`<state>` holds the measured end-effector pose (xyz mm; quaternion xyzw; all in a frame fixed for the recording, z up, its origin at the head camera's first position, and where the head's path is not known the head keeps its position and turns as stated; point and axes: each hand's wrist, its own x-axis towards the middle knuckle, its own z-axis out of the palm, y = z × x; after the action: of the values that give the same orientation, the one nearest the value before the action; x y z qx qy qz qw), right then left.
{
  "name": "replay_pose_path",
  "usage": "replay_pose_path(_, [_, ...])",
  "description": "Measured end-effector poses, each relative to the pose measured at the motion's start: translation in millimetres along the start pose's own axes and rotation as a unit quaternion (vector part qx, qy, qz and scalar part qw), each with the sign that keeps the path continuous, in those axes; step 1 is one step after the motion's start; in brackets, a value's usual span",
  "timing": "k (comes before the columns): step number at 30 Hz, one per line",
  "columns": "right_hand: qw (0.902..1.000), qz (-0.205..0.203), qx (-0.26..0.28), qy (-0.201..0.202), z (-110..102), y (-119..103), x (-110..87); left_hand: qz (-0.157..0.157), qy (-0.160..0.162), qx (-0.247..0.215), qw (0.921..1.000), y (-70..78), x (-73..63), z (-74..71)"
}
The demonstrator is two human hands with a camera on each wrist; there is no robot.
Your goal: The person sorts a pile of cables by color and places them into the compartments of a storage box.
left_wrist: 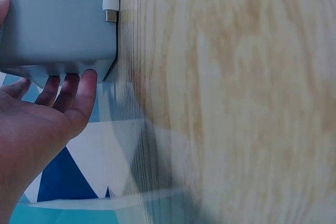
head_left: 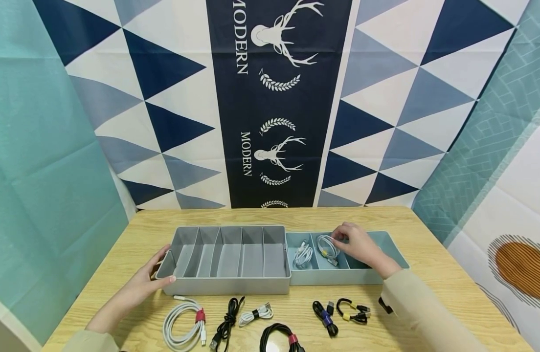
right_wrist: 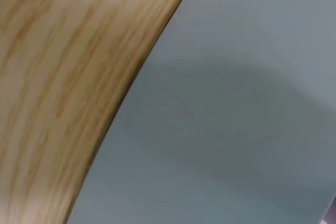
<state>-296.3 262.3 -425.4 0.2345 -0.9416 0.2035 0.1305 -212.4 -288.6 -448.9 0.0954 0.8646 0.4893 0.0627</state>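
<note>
My left hand (head_left: 140,283) rests with extended fingers against the left end of a grey divided box (head_left: 226,286); in the left wrist view the fingertips (left_wrist: 88,80) touch its end wall. Over a blue-grey divided box (head_left: 336,277) on the right, my right hand (head_left: 358,244) pinches the edge of a coiled white cable (head_left: 326,246) with a yellow tie, lying in the second compartment. Another bundled white cable (head_left: 303,255) lies in the first compartment. That hand and forearm partly hide the compartments farther right. Only the box's wall (right_wrist: 220,129) shows in the right wrist view.
In front of the boxes lie a white cable with red tie (head_left: 182,325), a black cable (head_left: 228,322), a short white cable (head_left: 256,314), a black cable with red tie (head_left: 279,332), a blue-tied cable (head_left: 325,318) and a yellow-tied black cable (head_left: 354,313). A patterned curtain (head_left: 279,107) hangs behind.
</note>
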Motion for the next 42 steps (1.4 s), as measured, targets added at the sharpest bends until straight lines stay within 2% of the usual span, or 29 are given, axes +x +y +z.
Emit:
replay_pose_path(10, [0.9999,0.008,-0.003,0.011,-3.8,0.2,-2.2,-0.002,-0.001,-0.001,1.0,0.4,0.2,-0.2])
replay_pose_path(23, [1.0,0.0,-0.009,0.002,-17.4,-5.1,-4.3,0.005,-0.001,0.0,1.0,-1.3,0.5,0.1])
replay_pose_path(42, [0.9983,-0.042,-0.012,0.039,-43.5,-42.0,-9.3,0.003,0.002,-0.004,1.0,-0.4,0.1,0.9])
